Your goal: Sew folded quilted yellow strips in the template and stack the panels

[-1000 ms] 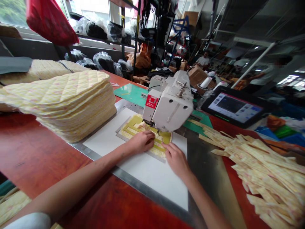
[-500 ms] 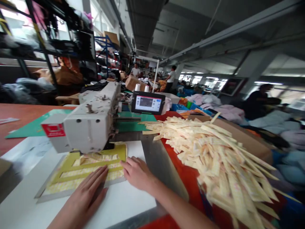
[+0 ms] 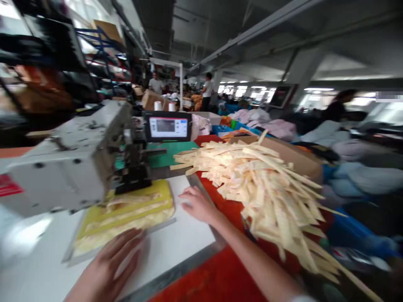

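Observation:
My left hand [image 3: 108, 266] lies flat, fingers stretched, on the near edge of a yellow template [image 3: 126, 216] that clamps quilted fabric under the head of a white sewing machine [image 3: 67, 163]. Off the template, my right hand [image 3: 197, 204] hovers over the white board [image 3: 185, 237] to its right, with its fingers loosely apart and nothing in them. It is near a heap of cream fabric strips [image 3: 267, 188] on the red table. The picture is smeared by motion.
A control screen [image 3: 168, 126] stands behind the machine on a green mat [image 3: 170, 153]. A cardboard box [image 3: 283, 151] sits behind the strips. Fabric bundles lie at the right. People stand far back among shelves and boxes.
The view has swung right, away from the stack of quilted pads. My right hand has left the template and moved right toward the strips. My left hand stays flat on the template's edge.

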The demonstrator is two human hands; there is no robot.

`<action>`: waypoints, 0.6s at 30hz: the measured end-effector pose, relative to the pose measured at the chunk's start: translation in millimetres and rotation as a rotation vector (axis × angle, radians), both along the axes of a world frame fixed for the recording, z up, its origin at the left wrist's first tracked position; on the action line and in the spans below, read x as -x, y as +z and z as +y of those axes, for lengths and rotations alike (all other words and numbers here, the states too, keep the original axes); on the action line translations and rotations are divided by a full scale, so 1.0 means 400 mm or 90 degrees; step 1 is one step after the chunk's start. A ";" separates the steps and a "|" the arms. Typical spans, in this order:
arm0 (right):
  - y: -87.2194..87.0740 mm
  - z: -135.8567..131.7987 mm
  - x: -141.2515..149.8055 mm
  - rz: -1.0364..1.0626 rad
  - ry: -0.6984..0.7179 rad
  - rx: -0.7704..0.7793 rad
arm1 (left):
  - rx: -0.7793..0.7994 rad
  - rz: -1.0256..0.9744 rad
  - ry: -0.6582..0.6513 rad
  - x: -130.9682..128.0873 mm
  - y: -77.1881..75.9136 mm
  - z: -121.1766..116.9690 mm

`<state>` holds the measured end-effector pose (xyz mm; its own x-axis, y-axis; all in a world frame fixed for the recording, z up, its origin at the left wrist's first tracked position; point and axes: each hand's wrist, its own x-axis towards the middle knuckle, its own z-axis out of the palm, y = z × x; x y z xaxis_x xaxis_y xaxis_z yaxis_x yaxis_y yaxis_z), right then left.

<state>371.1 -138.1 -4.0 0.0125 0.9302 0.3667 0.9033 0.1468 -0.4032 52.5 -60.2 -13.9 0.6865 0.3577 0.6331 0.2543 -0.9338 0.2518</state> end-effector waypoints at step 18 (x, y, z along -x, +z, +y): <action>-0.044 0.041 0.101 -0.086 0.006 -0.023 | 0.254 0.006 0.091 0.114 0.059 -0.158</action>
<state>330.5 -121.6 -21.5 -0.0484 0.9161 0.3980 0.9476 0.1681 -0.2717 7.0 -123.4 9.5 0.6178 0.6653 0.4192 0.3778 -0.7187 0.5837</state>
